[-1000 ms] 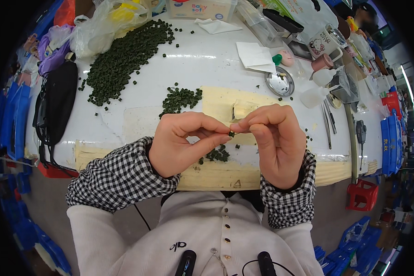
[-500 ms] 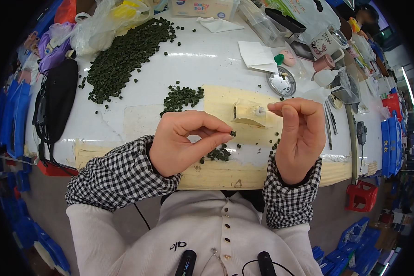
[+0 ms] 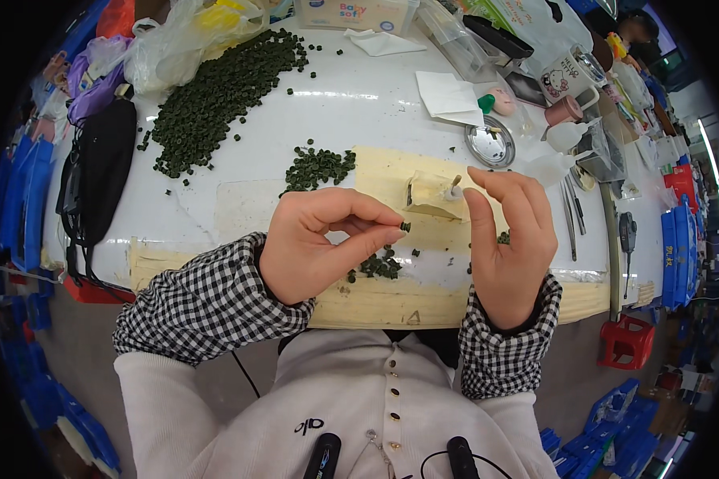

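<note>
My left hand (image 3: 315, 243) pinches a small dark green spool-shaped piece (image 3: 405, 227) between thumb and index finger. Just beyond it sits a block wrapped in cream tape (image 3: 434, 196). From a white nub (image 3: 454, 192) on the block's right side, a short tan stick (image 3: 457, 181) pokes up. My right hand (image 3: 515, 239) is right beside that stick, thumb and fingers apart with nothing between them. Loose green pieces (image 3: 381, 265) lie under and beside my left hand; some more (image 3: 503, 238) show partly behind my right hand.
A big heap of green pieces (image 3: 208, 108) spreads over the back left, with a smaller pile (image 3: 319, 168) nearer. To the right are a round metal dish (image 3: 490, 144), tweezers (image 3: 570, 219), a white mug (image 3: 571, 76) and a squeeze bottle (image 3: 566, 136). Folded tissue (image 3: 449, 97) lies behind the block.
My right hand has let go of a thin tool it held at the white nub, and its fingers have spread. The tan stick now stands at the nub. My left hand has barely moved.
</note>
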The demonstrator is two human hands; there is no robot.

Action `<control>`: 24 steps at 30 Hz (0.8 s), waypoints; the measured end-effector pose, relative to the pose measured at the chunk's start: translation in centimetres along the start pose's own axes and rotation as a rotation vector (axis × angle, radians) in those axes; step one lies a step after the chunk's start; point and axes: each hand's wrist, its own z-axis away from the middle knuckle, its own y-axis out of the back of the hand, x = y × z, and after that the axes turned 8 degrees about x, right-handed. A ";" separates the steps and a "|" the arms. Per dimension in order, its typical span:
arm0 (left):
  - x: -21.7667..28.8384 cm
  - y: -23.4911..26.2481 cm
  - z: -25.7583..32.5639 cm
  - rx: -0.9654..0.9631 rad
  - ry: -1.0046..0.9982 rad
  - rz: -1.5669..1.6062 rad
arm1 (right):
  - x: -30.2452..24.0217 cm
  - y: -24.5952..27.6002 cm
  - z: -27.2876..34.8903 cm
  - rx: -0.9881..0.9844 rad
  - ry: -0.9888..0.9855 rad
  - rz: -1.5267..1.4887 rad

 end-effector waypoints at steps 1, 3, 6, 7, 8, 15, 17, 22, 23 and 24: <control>0.2 0.1 0.0 -0.003 0.015 0.000 | -0.5 0.4 0.3 -0.023 -0.019 -0.067; 0.6 0.3 0.1 -0.010 0.045 0.000 | -1.5 1.0 0.9 -0.108 -0.088 -0.201; 0.4 0.4 0.1 -0.004 0.048 -0.004 | -2.5 0.9 2.0 -0.237 -0.170 -0.373; 0.4 0.3 0.1 -0.008 0.045 -0.002 | -2.5 0.7 2.3 -0.237 -0.171 -0.395; 0.4 0.3 0.0 -0.011 0.041 0.001 | -2.6 0.5 2.6 -0.238 -0.172 -0.418; 0.2 0.3 0.1 0.001 0.016 -0.001 | -2.4 -0.3 3.5 -0.260 -0.232 -0.568; 0.2 0.4 0.1 -0.008 0.002 -0.007 | -2.2 -0.5 3.8 -0.264 -0.241 -0.597; 0.1 0.4 0.0 -0.025 -0.019 -0.024 | -2.0 -0.5 4.1 -0.274 -0.242 -0.613; 0.1 0.4 0.0 -0.024 -0.012 -0.015 | -2.0 -0.5 4.1 -0.274 -0.247 -0.613; 0.1 0.3 0.0 -0.021 -0.005 -0.009 | -2.0 -0.5 4.1 -0.275 -0.251 -0.616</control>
